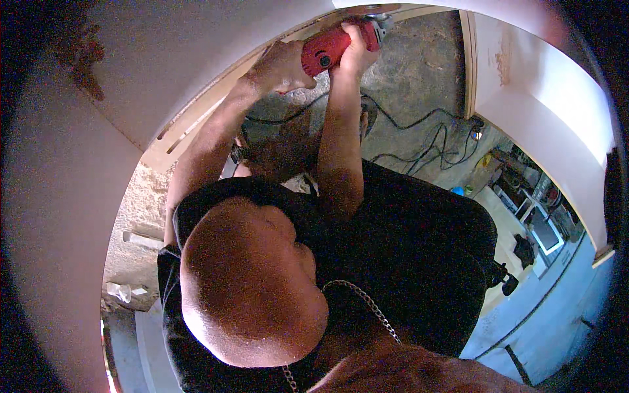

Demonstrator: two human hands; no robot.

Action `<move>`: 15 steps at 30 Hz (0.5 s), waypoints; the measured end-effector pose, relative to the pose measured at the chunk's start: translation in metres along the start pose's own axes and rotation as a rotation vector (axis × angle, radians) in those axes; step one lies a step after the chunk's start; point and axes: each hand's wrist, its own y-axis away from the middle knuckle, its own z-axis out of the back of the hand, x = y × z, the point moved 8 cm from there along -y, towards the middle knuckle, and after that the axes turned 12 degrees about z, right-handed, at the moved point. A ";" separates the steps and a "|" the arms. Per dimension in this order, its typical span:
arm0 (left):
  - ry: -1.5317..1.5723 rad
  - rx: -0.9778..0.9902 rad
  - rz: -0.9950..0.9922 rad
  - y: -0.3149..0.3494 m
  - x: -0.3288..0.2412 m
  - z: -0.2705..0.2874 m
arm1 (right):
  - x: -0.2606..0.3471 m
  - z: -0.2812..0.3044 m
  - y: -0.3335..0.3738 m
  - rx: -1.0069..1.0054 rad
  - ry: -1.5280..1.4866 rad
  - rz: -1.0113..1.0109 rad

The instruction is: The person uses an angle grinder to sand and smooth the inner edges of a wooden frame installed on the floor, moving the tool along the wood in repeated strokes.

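Note:
Both of my hands hold a red angle grinder (327,50) at the top of the view. My left hand (283,67) is wrapped round its rear end. My right hand (357,52) grips the body nearer the metal head, thumb over the top. The grinder's disc (372,9) is close to the edge of a large pale panel (131,46); I cannot tell whether it touches. Along the panel's inner edge runs a light wooden strip (196,124) with narrow slots. Both arms stretch upward in the view from a black shirt.
A black cable (406,124) winds over the rough grey floor (419,78). At right stands another white panel (537,85) with a wooden edge. Beyond it are assorted items, among them a white-framed dark rectangle (545,229), beside a light-blue surface (544,321).

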 end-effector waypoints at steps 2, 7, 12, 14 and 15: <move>-0.007 -0.053 -0.002 0.002 0.003 0.005 | 0.001 -0.005 0.001 0.011 0.005 0.036; -0.007 -0.035 -0.015 -0.010 0.012 -0.002 | -0.002 -0.009 0.003 0.014 -0.059 -0.053; -0.033 -0.100 -0.088 -0.011 0.016 0.002 | -0.003 -0.014 0.008 -0.027 -0.054 -0.062; -0.015 -0.083 -0.065 -0.012 0.011 -0.001 | 0.000 -0.011 0.003 0.027 -0.041 -0.067; -0.003 -0.054 -0.022 -0.014 0.010 -0.003 | 0.001 -0.007 0.002 0.000 -0.033 -0.062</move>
